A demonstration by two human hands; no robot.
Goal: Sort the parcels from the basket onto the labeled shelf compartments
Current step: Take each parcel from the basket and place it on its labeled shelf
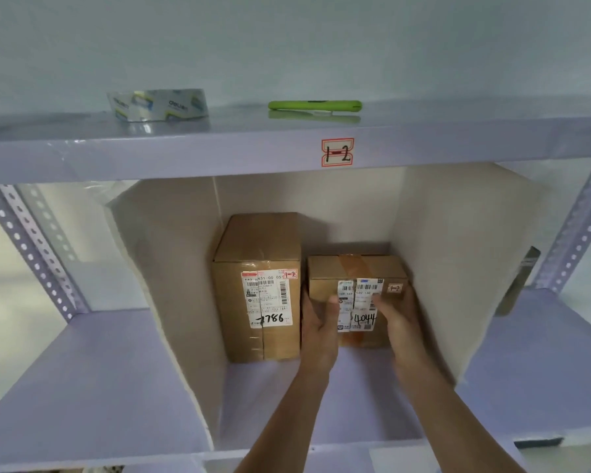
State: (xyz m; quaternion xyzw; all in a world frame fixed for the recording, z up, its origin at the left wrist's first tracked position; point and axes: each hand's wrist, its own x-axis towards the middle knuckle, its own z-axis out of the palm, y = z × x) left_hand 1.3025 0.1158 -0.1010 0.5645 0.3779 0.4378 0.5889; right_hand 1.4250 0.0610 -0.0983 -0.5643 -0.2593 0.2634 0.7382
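Observation:
A small cardboard parcel [357, 268] marked 4044 and tagged 1-2 sits inside the shelf compartment labelled 1-2 [337, 152]. My left hand [318, 322] grips its left front edge, thumb on the front face. My right hand [398, 315] grips its right front side, fingers over the shipping label. To the left of it a taller cardboard parcel [256, 288] marked 7786, also tagged 1-2, stands upright on the compartment floor, almost touching the small one.
White divider panels [171, 268] wall the compartment on both sides. A roll of clear tape [157, 104] and a green utility knife [314, 105] lie on the top shelf. Perforated metal uprights [31, 250] frame the rack. Neighbouring compartments open left and right.

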